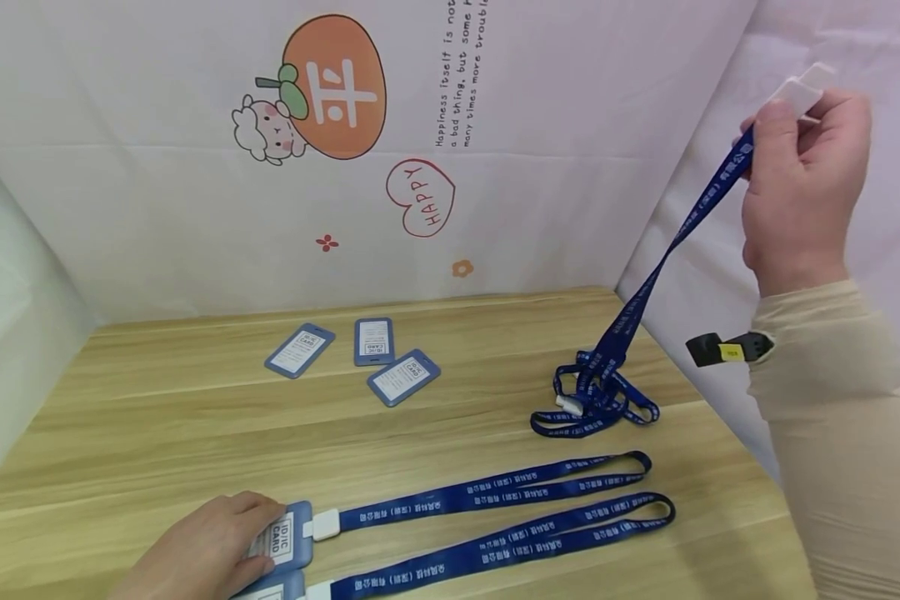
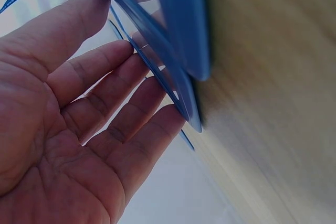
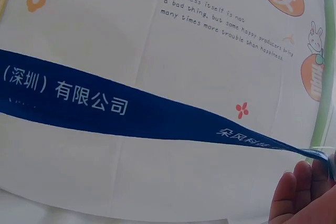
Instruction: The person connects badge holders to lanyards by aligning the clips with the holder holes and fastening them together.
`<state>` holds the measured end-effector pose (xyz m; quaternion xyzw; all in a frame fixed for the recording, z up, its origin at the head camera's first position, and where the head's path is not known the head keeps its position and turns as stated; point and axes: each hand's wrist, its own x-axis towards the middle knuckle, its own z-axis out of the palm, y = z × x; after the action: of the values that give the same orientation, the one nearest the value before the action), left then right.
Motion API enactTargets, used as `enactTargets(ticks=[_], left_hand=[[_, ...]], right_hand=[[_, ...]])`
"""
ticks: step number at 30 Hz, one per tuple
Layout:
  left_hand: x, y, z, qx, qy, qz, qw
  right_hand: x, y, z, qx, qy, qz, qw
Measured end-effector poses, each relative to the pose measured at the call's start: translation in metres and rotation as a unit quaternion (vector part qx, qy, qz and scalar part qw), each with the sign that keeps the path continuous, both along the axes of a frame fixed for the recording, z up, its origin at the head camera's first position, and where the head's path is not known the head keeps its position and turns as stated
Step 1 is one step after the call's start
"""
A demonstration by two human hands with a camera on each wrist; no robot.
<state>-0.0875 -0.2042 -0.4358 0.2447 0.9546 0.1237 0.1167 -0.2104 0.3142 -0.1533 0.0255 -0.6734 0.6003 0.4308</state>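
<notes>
My right hand (image 1: 802,179) is raised at the right and pinches a blue lanyard (image 1: 648,292) near its white plastic clip (image 1: 798,92). The strap runs taut and twisted down to a tangle of blue lanyards (image 1: 603,392) on the table. In the right wrist view, the printed strap (image 3: 126,108) stretches across to my fingertips. Low at the left, my left hand (image 1: 202,542) holds a blue ID card holder (image 1: 292,537) by its edges, thumb on the near side and fingers on the far side. A lanyard (image 1: 457,496) is attached to this holder.
A second holder (image 1: 273,590) with its lanyard (image 1: 495,546) lies alongside, nearer me. Three loose card holders (image 1: 300,350) lie towards the back of the wooden table (image 1: 172,425). A white printed cloth (image 1: 532,192) hangs behind it.
</notes>
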Motion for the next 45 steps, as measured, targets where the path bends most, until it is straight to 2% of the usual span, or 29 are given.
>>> enactTargets(ticks=[5, 13, 21, 27, 37, 45], left_hand=[[0.000, 0.000, 0.001, 0.006, 0.005, -0.002, 1.0000], [0.001, 0.000, 0.001, 0.005, 0.007, -0.001, 1.0000], [0.001, 0.000, 0.001, 0.007, -0.005, 0.004, 1.0000], [0.000, 0.000, 0.001, 0.012, -0.006, 0.002, 0.9999], [0.001, 0.000, 0.001, 0.009, -0.010, 0.013, 0.9998], [0.001, -0.001, 0.001, 0.008, -0.003, 0.005, 0.9999]], right_hand=[[-0.002, 0.006, -0.014, -0.047, 0.002, 0.071, 0.996], [0.000, 0.001, -0.041, -0.024, -0.039, 0.111, 0.993], [-0.004, -0.011, -0.075, -0.020, -0.033, 0.149, 0.988], [-0.001, -0.019, -0.093, 0.004, -0.057, 0.162, 0.985], [0.006, -0.035, -0.115, 0.034, -0.103, 0.173, 0.979], [0.012, -0.051, -0.131, 0.081, -0.154, 0.188, 0.967]])
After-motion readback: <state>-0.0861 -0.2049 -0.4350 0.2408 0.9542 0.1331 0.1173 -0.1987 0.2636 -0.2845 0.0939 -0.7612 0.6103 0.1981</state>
